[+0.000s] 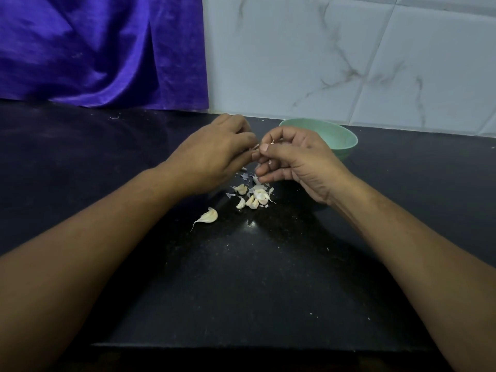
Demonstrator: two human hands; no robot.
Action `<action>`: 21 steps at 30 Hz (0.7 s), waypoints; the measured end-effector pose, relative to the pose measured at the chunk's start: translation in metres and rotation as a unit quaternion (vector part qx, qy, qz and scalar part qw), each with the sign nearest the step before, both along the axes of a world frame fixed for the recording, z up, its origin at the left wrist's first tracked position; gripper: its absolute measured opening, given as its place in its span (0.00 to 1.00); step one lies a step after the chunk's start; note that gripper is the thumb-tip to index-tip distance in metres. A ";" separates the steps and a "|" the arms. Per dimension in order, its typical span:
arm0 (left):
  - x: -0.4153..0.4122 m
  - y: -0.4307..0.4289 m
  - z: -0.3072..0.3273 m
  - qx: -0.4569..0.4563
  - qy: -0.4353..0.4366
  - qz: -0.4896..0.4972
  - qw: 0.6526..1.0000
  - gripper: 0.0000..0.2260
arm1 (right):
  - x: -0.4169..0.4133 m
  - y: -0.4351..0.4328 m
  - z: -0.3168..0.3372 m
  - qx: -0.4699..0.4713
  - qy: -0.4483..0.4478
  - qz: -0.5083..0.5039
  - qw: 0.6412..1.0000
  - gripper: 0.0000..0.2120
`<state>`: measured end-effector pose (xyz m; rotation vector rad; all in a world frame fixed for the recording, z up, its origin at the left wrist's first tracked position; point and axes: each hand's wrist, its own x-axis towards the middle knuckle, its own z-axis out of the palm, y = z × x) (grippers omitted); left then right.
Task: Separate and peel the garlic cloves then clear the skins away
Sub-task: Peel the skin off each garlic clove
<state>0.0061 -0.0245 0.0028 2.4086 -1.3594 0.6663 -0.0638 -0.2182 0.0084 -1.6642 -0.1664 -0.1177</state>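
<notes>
Two hands meet fingertip to fingertip above the counter. The left hand point(214, 159) and the right hand point(298, 162) both have their fingers curled in. Pinched between them is a small pale garlic clove point(257, 147), almost wholly hidden, with only a sliver of white and a scrap of skin showing. Which hand steadies it and which picks at it I cannot tell.

Directly under the fingertips lie thin whitish papery skins point(244, 176). Just nearer the person is a heap of cream-coloured loose cloves point(259, 196). Further out, on the left hand's side, a single tailed unpeeled clove point(208, 216) lies apart. Beyond the right knuckles stands a round mint-green bowl point(346, 142). All of this sits on a glossy black stone countertop point(241, 277). A purple satin cloth point(102, 49) hangs far beyond the left hand, and grey-veined white wall tiles point(349, 49) rise beyond the right.

The clove should be light and firm, and likely slick once bare, so a hold by the finger pads on its broad sides seems safest. A nail could lift the skin from the blunt root end. The skin looks brittle and clinging and would probably come off in flakes rather than whole. Such flakes weigh almost nothing and may scatter, so gathering them with the flat edge of a hand would suit better than picking them up singly.
</notes>
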 end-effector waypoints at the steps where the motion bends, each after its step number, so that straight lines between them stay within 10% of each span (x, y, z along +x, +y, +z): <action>1: 0.001 0.001 -0.001 -0.010 0.022 -0.002 1.000 0.15 | 0.000 0.000 -0.001 0.005 -0.001 0.002 1.000 0.01; 21: 0.014 0.008 -0.008 -0.099 0.201 0.074 0.972 0.17 | 0.006 -0.009 -0.002 -0.153 -0.057 -0.054 0.985 0.05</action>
